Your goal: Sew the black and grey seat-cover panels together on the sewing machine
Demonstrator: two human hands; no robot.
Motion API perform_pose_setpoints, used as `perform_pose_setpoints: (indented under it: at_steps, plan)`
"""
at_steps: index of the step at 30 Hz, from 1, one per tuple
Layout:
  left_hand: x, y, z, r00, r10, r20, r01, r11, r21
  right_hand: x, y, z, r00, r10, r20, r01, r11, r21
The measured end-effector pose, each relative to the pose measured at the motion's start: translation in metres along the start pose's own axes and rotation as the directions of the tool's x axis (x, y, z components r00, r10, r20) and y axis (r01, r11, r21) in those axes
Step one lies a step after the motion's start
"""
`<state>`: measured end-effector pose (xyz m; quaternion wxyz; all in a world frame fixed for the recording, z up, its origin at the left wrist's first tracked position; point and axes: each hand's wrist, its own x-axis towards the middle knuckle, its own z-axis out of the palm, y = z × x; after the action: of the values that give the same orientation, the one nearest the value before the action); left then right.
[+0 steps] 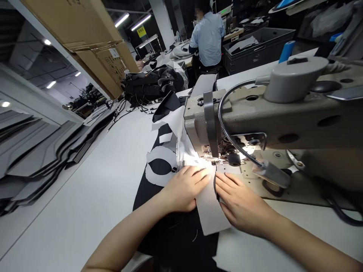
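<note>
A grey webbing strip [210, 206] is pressed flat at centre frame, on black fabric [176, 234] under the sewing machine [255, 113], by the left hand [184, 189] and right hand [241, 202], both open-palmed, nothing grasped. Most of the strip lies short of the needle, judged unsewn.

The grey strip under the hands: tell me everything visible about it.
The grey strip looks like ribbed woven webbing, flat and matte. It lies on black fabric, running from the near edge toward the lit needle area of the sewing machine. The left hand presses its left edge, the right hand its right edge.
</note>
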<state>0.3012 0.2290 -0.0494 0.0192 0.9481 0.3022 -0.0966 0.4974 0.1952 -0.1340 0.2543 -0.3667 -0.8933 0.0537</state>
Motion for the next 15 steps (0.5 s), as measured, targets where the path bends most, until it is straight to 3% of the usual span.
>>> perform_pose_setpoints:
  at_steps: [6,11,15]
  plan:
    - [0.016,0.001,0.003,0.986,-0.086,-0.144,0.038,0.952,-0.304,0.026,-0.023,0.014,0.993,0.119,-0.021,-0.120,0.991,-0.063]
    - [0.003,0.004,0.012,0.969,-0.173,-0.176,0.082,0.896,-0.436,0.008,-0.017,0.012,0.994,-0.040,-0.099,0.028,0.992,-0.119]
    - [0.001,0.002,0.019,0.944,-0.287,-0.161,0.161,0.831,-0.532,-0.006,-0.013,0.011,0.992,-0.006,-0.129,-0.022,0.976,-0.215]
